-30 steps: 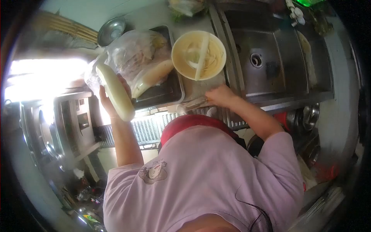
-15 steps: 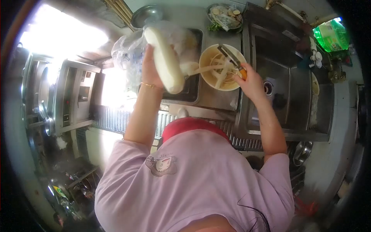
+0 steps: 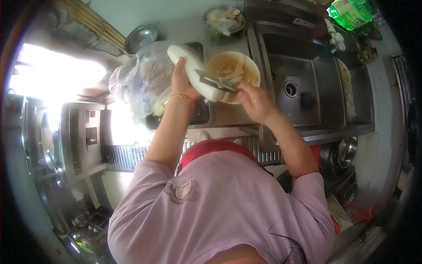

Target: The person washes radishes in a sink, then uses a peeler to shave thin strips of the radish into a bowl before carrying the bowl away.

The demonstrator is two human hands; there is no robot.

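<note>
A long, peeled-looking white radish (image 3: 190, 66) lies slanted in my left hand (image 3: 181, 83), whose fingers wrap round its side and underside. My right hand (image 3: 257, 104) is closed on the handle of a peeler (image 3: 215, 82). The peeler's metal head rests against the lower part of the radish, close to its near end. Just beyond and beneath, a cream bowl (image 3: 256, 72) holds pale strips of peel (image 3: 237, 69). Most of the peeler's handle is hidden by my fingers.
Left of the radish, a clear plastic bag (image 3: 134, 83) lies over a dark tray (image 3: 205, 115). A steel sink (image 3: 290, 57) is to the right. Behind stand a metal bowl (image 3: 141, 38), a dish of bagged food (image 3: 225, 23) and a green bottle (image 3: 350, 13).
My right hand has brought the peeler from over the bowl leftward onto the radish. My left hand has shifted the radish toward the bowl. The camera view has turned slightly.
</note>
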